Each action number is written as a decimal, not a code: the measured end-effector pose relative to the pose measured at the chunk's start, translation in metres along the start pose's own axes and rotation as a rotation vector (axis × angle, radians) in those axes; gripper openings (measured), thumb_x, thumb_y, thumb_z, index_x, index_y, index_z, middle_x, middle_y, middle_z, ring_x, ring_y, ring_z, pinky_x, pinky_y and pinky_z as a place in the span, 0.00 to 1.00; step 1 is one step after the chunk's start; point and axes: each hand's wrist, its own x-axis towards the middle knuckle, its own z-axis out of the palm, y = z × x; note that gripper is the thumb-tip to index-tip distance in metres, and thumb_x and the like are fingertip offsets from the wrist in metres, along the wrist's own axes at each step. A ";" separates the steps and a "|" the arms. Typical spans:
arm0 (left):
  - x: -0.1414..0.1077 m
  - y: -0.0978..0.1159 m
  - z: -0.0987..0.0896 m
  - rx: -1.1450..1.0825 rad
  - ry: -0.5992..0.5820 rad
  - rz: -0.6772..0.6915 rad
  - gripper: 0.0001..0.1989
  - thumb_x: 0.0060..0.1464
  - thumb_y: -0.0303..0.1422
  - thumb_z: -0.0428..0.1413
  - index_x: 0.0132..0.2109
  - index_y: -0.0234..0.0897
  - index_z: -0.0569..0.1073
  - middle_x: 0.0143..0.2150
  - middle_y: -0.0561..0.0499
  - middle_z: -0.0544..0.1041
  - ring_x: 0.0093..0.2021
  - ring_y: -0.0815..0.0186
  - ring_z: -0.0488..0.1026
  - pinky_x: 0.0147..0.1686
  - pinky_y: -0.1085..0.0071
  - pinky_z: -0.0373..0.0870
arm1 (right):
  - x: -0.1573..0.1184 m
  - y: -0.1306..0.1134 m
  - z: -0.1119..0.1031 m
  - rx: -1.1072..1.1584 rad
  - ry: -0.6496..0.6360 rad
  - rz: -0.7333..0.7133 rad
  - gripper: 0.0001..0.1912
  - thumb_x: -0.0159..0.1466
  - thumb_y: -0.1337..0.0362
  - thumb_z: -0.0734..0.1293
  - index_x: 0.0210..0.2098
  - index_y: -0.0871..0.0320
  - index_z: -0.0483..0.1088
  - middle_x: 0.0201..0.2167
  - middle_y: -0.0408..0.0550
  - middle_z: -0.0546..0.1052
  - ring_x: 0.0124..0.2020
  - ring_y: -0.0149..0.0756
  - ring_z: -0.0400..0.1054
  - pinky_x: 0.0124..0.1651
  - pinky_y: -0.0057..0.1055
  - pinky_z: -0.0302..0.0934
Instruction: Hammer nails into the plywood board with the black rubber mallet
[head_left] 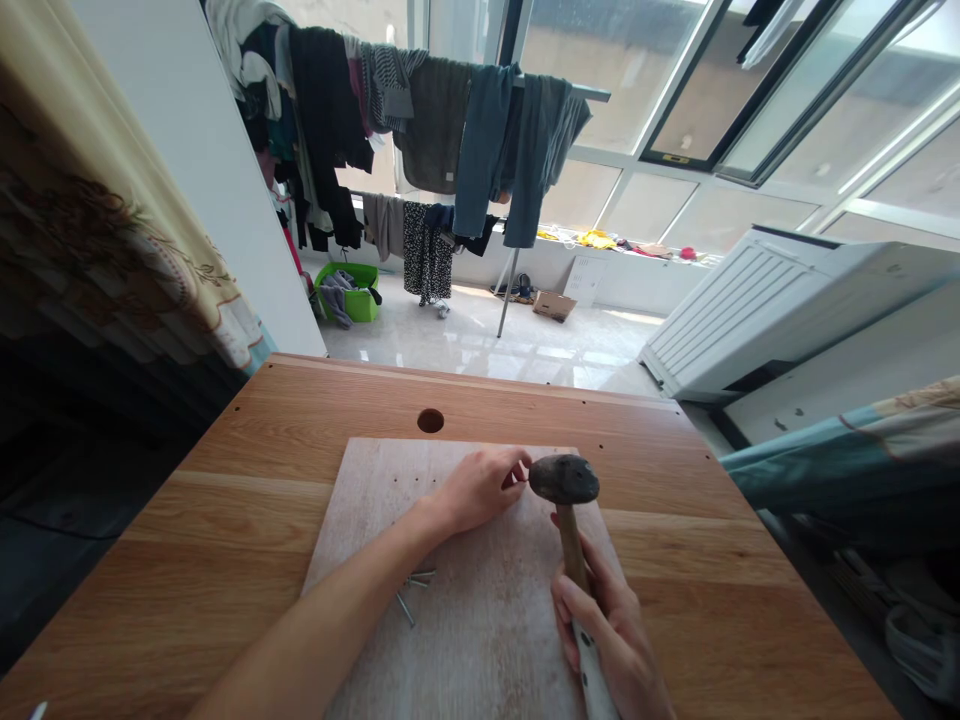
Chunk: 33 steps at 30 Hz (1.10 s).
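My right hand (604,620) is wrapped round the handle of a hammer (565,480), its dark metal head raised above the board and close beside my left fingertips. Near the far right part of the pale wooden board (480,590), my left hand (484,487) rests with thumb and fingers pinched together. Whatever they hold is too small or hidden to make out. Several loose metal nails (416,585) lie on the board beside my left forearm. A row of small dark marks (416,479) shows on the board left of that hand.
The board lies on a wooden table (712,590) with a round hole (430,420) near its far edge. Beyond stand a drying rack hung with clothes (491,150), a green basket (364,303) and a white ribbed cabinet-like unit (750,300). Curtains hang at both sides.
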 end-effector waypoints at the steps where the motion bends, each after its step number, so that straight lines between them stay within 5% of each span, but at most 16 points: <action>1: 0.000 -0.001 0.000 -0.001 0.002 0.002 0.12 0.56 0.23 0.58 0.46 0.38 0.76 0.36 0.53 0.81 0.33 0.68 0.75 0.35 0.74 0.68 | 0.000 0.000 0.000 -0.015 -0.004 -0.002 0.37 0.68 0.46 0.68 0.70 0.57 0.60 0.19 0.34 0.65 0.15 0.28 0.57 0.17 0.23 0.55; 27: -0.001 -0.002 0.000 -0.063 0.007 -0.004 0.16 0.56 0.22 0.59 0.52 0.37 0.75 0.36 0.51 0.82 0.34 0.67 0.77 0.37 0.73 0.71 | -0.003 -0.007 0.005 -0.001 0.104 0.033 0.31 0.65 0.47 0.71 0.62 0.58 0.70 0.20 0.35 0.67 0.13 0.26 0.57 0.15 0.22 0.53; 33: -0.001 -0.005 0.000 -0.088 0.006 0.019 0.17 0.57 0.25 0.59 0.54 0.36 0.73 0.39 0.51 0.80 0.34 0.67 0.76 0.39 0.71 0.72 | 0.002 -0.005 -0.003 0.066 0.182 0.027 0.35 0.64 0.47 0.72 0.64 0.57 0.64 0.19 0.34 0.66 0.14 0.26 0.56 0.16 0.21 0.53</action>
